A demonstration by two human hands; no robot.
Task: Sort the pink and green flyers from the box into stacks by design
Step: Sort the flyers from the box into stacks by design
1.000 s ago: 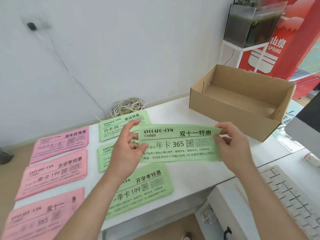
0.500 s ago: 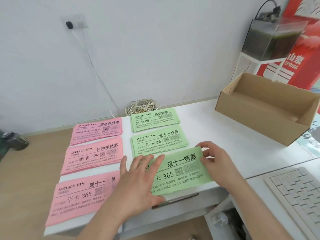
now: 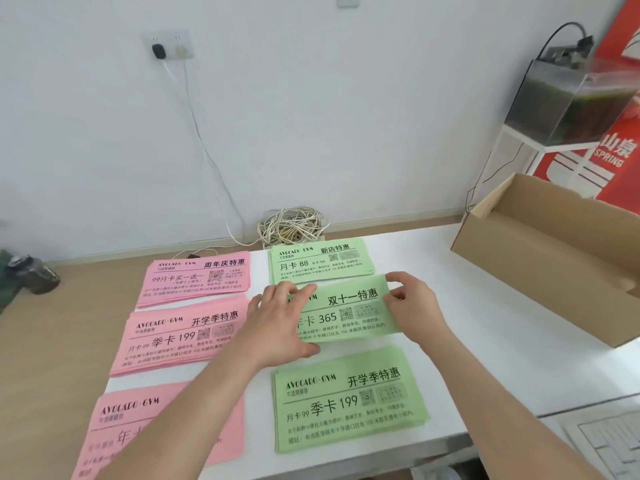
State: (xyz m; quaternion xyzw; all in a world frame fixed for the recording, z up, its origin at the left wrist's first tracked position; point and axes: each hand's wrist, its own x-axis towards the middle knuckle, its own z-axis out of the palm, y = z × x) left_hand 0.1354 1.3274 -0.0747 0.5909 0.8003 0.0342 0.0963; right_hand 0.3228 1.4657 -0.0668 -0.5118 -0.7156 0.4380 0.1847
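A green "365" flyer [image 3: 349,311] lies on the middle green stack, held at both ends. My left hand [image 3: 280,323] covers its left end, thumb under the near edge. My right hand [image 3: 412,303] pinches its right end. Behind it lies the green "88" stack [image 3: 320,259]; in front lies the green "199" stack [image 3: 349,398]. Three pink stacks form a column to the left: the far pink stack [image 3: 197,277], the pink "199" stack [image 3: 180,336] and the near pink stack [image 3: 131,424], partly hidden by my left forearm. The cardboard box [image 3: 540,258] stands open at the right.
A coil of white cable [image 3: 294,225] lies against the wall behind the flyers. A dark jar [image 3: 33,273] sits at the far left. A keyboard [image 3: 609,441] shows at the lower right corner, a glass tank [image 3: 568,98] on a stand at upper right.
Both hands brought the green "365" flyer down from the air, first over the near green stack, then back onto the middle green stack. The camera view swung left.
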